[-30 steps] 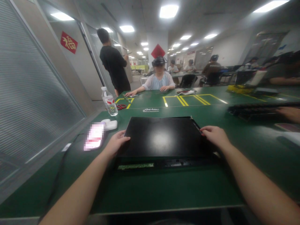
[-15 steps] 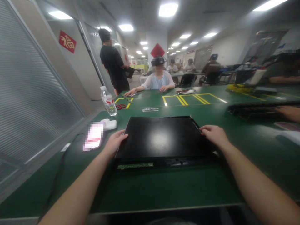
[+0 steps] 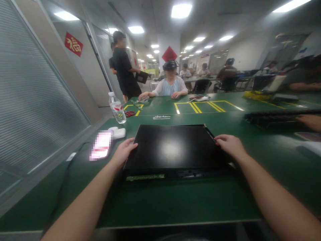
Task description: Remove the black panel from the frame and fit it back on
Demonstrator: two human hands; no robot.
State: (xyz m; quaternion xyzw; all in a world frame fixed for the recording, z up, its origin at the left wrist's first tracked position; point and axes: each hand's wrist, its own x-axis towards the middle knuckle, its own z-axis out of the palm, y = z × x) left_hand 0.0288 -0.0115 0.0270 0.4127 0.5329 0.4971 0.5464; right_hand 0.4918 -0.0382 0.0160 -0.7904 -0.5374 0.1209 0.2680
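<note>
A flat black metal cover (image 3: 173, 147) lies on a low black chassis (image 3: 175, 174) on the green table (image 3: 175, 201) in front of me. A green circuit board strip (image 3: 145, 177) shows along the chassis's near edge. My left hand (image 3: 123, 152) grips the cover's left edge, thumb on top. My right hand (image 3: 230, 145) is curled over its right edge, fingers wrapped on the side.
Left of the cover lie a phone (image 3: 101, 146) with a cable, a white case (image 3: 117, 133), a water bottle (image 3: 116, 108) and red scissors (image 3: 129, 114). Yellow tape boxes (image 3: 200, 107) mark the far table. A seated person (image 3: 170, 87) faces me; another stands (image 3: 125, 72). A co-worker's hand (image 3: 309, 121) rests on black hardware at right.
My hands and the cover have barely shifted. The standing person at the back has turned and stepped right, holding a dark object.
</note>
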